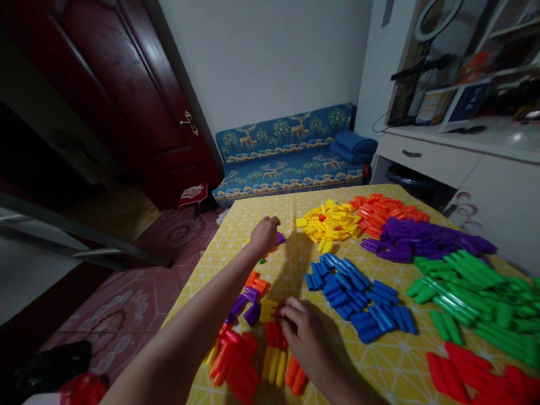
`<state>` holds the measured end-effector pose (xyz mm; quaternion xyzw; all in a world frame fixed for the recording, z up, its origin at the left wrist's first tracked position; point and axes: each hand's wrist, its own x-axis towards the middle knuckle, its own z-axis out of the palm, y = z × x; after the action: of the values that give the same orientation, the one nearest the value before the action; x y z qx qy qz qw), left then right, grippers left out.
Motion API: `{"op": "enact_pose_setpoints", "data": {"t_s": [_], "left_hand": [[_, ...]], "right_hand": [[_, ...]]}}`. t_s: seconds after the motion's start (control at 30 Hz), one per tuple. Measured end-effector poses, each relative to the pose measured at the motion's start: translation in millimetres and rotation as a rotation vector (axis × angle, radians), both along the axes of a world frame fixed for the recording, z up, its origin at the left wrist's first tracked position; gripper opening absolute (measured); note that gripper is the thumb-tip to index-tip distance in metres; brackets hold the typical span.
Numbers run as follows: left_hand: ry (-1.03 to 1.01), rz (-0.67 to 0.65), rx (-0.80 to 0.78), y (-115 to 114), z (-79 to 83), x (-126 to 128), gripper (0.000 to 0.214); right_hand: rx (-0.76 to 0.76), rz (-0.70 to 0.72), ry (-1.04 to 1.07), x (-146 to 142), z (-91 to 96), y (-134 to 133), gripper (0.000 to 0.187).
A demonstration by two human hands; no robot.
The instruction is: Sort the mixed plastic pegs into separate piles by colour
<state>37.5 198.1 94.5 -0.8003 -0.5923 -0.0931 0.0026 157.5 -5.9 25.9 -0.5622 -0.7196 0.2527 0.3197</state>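
Note:
My left hand (265, 233) reaches to the far left part of the table, its fingers curled downward. A purple plastic building block (280, 238) shows beside its fingertips; whatever lies under the palm is hidden. Nearer to me, my right hand (304, 329) has its bent fingers closed at the edge of a yellow building block (269, 310), which lies on the tabletop. Red blocks (275, 334), more yellow blocks (275, 364) and orange blocks (296, 376) lie just below it. Purple blocks (247, 304) and a red-orange heap (236, 363) sit to the left.
Colour-sorted heaps cover the table's right side: yellow (329, 222), orange (382, 212), purple (422, 239), blue (354, 292), green (481, 298) and red (481, 374). A patterned yellow cloth (236, 225) covers the table. Beyond stand a blue sofa (287, 152) and a white cabinet (498, 197).

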Motion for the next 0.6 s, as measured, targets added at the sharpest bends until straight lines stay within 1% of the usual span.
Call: {"op": "enact_pose_setpoints", "data": {"t_s": [0.07, 0.1, 0.2, 0.27, 0.3, 0.37, 0.4, 0.43, 0.47, 0.53, 0.6], "left_hand": [[0.05, -0.023, -0.043, 11, -15.6, 21, 0.027], [0.075, -0.023, -0.067, 14, -24.0, 28, 0.029], [0.127, 0.005, -0.118, 17, -43.2, 33, 0.036], [0.136, 0.011, -0.13, 15, -47.2, 30, 0.037], [0.132, 0.0, -0.132, 13, -46.2, 28, 0.038], [0.108, -0.047, -0.135, 6, -38.9, 25, 0.035], [0.088, -0.076, -0.134, -1, -33.5, 24, 0.03], [0.063, -0.106, -0.129, -9, -27.6, 24, 0.026], [0.032, -0.134, -0.119, -21, -21.8, 25, 0.024], [-0.038, -0.187, -0.094, -52, -13.1, 29, 0.027], [-0.107, -0.236, -0.076, -90, -11.2, 33, 0.032]], "right_hand": [[-0.038, -0.004, 0.046, 0, 3.8, -1, 0.023], [-0.06, -0.007, 0.077, 0, 5.4, -1, 0.025], [-0.094, -0.022, 0.14, -4, 6.3, 0, 0.029], [-0.071, -0.027, 0.171, -6, 2.0, 1, 0.029], [-0.046, -0.032, 0.215, -7, -1.8, 2, 0.028], [0.013, -0.066, 0.386, -7, -11.5, 6, 0.022], [0.026, -0.102, 0.5, -6, -16.6, 8, 0.019], [0.017, -0.156, 0.623, -5, -21.3, 10, 0.021], [-0.016, -0.213, 0.754, -4, -25.3, 12, 0.03], [-0.129, -0.281, 1.027, -1, -30.5, 17, 0.05], [-0.228, -0.259, 1.286, 0, -32.1, 20, 0.06]]}}
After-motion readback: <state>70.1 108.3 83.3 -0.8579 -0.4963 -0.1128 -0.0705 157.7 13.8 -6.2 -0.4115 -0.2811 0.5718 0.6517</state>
